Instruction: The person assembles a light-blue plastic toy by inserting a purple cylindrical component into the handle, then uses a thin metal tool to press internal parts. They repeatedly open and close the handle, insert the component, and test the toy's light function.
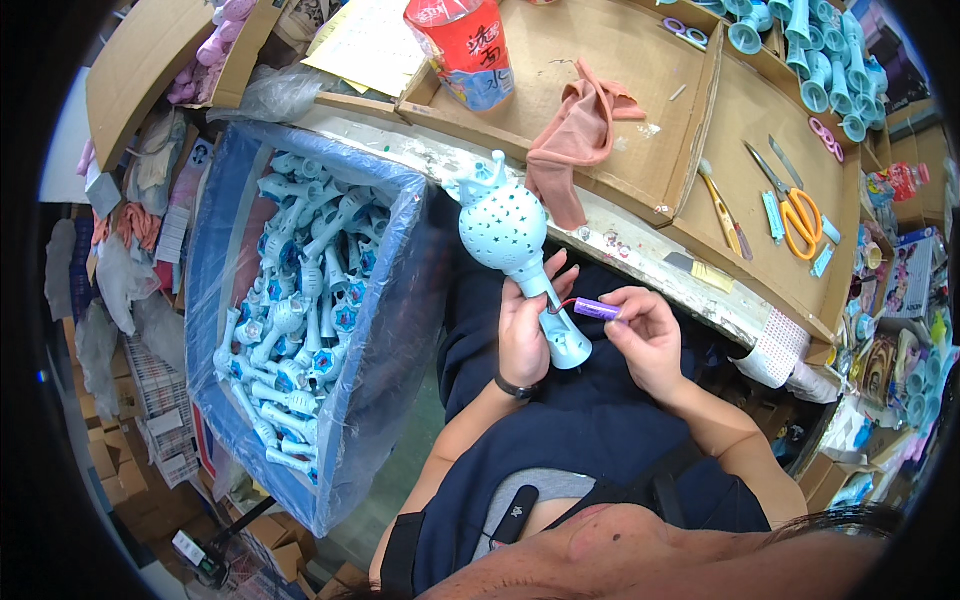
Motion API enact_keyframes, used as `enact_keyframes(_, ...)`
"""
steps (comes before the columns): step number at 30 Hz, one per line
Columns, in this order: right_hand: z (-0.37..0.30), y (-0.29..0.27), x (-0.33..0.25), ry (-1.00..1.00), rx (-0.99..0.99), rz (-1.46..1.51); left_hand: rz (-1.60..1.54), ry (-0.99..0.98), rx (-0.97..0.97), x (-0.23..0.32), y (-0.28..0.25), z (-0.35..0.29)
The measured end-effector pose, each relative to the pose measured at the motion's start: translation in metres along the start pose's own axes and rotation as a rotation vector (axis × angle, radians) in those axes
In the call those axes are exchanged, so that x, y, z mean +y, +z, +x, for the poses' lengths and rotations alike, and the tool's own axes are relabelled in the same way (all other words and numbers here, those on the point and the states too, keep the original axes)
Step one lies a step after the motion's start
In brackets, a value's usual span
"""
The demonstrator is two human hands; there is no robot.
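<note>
In the middle of the frame, the left hand [525,335] curled around the handle of a light blue toy wand [503,228], probably so it would not wobble. The right hand [643,330] pinched a purple tube [597,309] between thumb and fingers, close to the handle, maybe because a thin wire [564,303] seemed to join them. The blue bin [375,340] of toy parts [285,310] stood at the left, perhaps for easy reaching.
</note>
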State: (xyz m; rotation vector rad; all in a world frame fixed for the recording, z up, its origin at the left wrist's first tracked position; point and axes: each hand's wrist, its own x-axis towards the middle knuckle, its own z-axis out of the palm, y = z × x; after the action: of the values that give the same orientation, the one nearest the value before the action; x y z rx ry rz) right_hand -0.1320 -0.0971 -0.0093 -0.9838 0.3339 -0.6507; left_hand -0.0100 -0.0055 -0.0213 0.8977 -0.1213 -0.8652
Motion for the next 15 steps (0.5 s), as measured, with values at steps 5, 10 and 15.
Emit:
enact_keyframes(5, 0.012, 0.001, 0.002, 0.298, 0.227, 0.434, -0.010, -0.009, -0.006, -0.007, 0.005, -0.001)
enact_keyframes(10, 0.018, 0.004, -0.002, 0.233, -0.018, 0.114, 0.009, -0.053, -0.029, -0.010, 0.002, 0.000)
enact_keyframes(15, 0.025, 0.004, -0.008, -0.033, -0.330, -0.590, 0.029, -0.043, -0.040, -0.012, -0.001, 0.001)
